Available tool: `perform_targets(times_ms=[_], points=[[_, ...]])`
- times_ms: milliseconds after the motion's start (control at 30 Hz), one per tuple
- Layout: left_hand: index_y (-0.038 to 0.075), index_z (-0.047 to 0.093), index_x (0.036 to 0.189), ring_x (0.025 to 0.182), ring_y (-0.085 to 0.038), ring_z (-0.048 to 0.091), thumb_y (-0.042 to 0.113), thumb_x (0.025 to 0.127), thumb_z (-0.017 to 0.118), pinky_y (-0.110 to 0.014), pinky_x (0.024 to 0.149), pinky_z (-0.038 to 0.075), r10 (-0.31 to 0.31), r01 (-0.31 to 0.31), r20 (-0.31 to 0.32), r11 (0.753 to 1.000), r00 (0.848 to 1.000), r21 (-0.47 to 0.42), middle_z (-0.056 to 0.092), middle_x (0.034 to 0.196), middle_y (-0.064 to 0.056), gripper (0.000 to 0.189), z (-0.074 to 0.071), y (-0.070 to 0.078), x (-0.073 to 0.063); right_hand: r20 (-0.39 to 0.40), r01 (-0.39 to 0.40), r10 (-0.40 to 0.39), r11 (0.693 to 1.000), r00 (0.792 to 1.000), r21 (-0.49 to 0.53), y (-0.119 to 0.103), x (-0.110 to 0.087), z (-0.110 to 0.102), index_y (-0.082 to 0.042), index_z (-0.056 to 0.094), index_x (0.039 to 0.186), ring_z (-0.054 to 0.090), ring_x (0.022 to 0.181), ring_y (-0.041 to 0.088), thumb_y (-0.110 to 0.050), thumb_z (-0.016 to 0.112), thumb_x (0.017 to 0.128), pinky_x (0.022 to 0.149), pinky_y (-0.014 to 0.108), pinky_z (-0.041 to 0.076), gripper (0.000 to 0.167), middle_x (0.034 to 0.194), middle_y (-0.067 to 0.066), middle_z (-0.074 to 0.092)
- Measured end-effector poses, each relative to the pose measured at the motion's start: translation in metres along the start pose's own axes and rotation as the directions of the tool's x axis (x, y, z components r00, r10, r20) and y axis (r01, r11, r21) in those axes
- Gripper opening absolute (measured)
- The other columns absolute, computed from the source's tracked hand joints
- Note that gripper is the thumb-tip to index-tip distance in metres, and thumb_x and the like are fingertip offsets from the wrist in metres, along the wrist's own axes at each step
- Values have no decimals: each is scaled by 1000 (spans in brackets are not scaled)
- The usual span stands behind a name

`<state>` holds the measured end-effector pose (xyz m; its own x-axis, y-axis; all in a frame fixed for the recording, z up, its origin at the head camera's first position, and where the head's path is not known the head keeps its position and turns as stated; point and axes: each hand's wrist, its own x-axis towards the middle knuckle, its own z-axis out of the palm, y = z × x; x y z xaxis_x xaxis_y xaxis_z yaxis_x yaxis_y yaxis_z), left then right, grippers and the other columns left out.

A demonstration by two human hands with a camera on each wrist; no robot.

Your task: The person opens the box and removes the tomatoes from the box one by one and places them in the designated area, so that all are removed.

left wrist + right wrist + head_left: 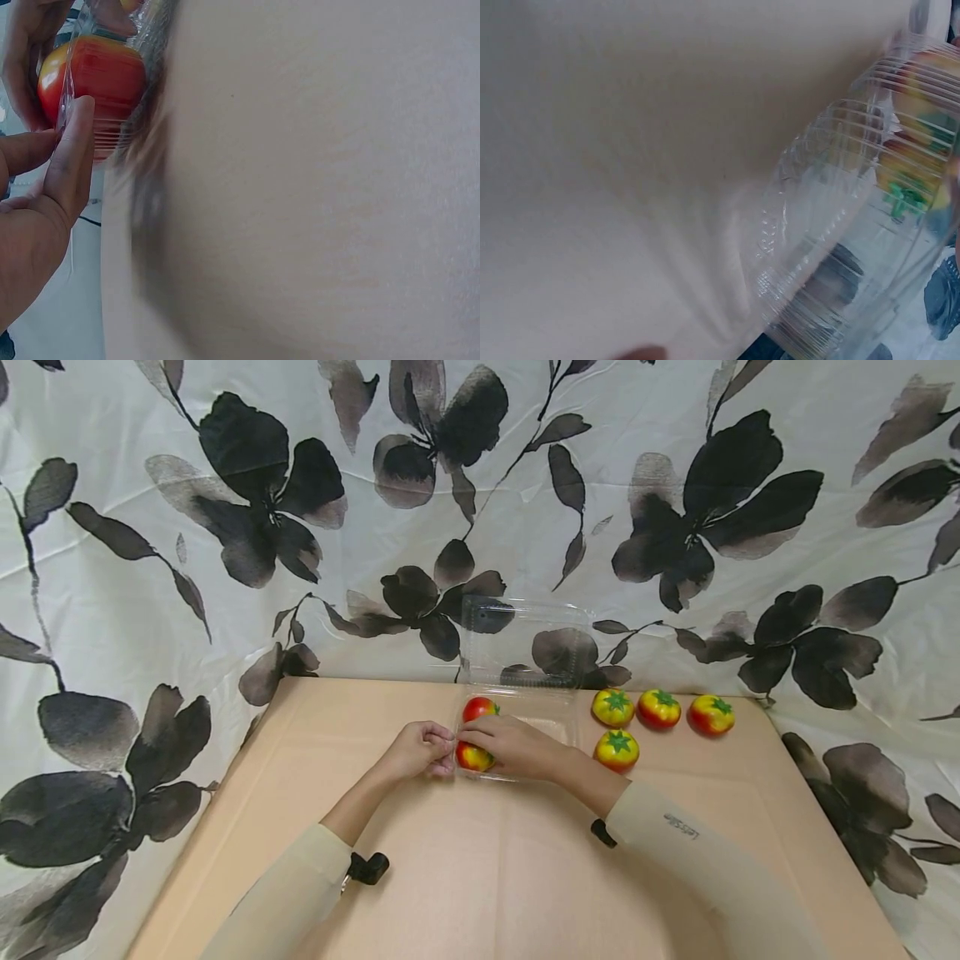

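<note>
A clear hinged plastic box [536,727] lies at the table's far edge, its lid [525,643] raised against the cloth. Two red-yellow tomatoes, artificial-looking, sit along its left side: a far one [478,707] and a near one [475,757]. My left hand [417,750] pinches the box's left wall between thumb and finger; in the left wrist view a tomato [105,79] shows behind that wall. Reaching in over the box, my right hand [517,745] has its fingers curled on the near tomato. Through the ribbed side of the box [817,217], the right wrist view shows blurred tomatoes.
Right of the box several more tomatoes stand on the table: one beside the box [613,707], one nearer me [617,750], others [711,716] farther right. A flower-printed cloth [420,527] hangs behind the tan table [480,877].
</note>
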<state>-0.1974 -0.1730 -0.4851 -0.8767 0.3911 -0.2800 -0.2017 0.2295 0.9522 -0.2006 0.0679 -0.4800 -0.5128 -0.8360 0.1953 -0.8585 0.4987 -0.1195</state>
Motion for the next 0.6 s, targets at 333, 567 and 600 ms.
perform_targets(times_ms=[333, 567, 600], points=[[-13, 57, 118, 65, -18, 72, -5, 100, 61, -31, 63, 67, 1, -1, -13, 1000, 1000, 8, 66, 84, -12, 21, 1, 1, -1, 29, -37, 38, 999, 999, -32, 0, 1, 5, -16, 56, 145, 52, 139, 25, -37, 82, 89, 120, 44, 45, 65, 146, 3, 59], [-13, 57, 119, 65, -18, 71, -5, 100, 61, -30, 63, 66, 2, -2, -5, 1000, 1000, 8, 65, 85, -12, 21, 2, 2, -1, 8, -41, 41, 999, 999, -28, 1, 0, 5, -16, 58, 142, 53, 137, 24, -36, 85, 86, 117, 43, 47, 65, 143, 2, 61], [-13, 57, 118, 65, -18, 71, -4, 100, 61, -30, 63, 66, 2, -2, -6, 1000, 1000, 11, 65, 85, -12, 21, 2, 2, -1, 9, -41, 42, 999, 999, -25, 1, -1, 5, -16, 58, 142, 53, 137, 24, -35, 85, 86, 117, 43, 47, 65, 143, 2, 61]])
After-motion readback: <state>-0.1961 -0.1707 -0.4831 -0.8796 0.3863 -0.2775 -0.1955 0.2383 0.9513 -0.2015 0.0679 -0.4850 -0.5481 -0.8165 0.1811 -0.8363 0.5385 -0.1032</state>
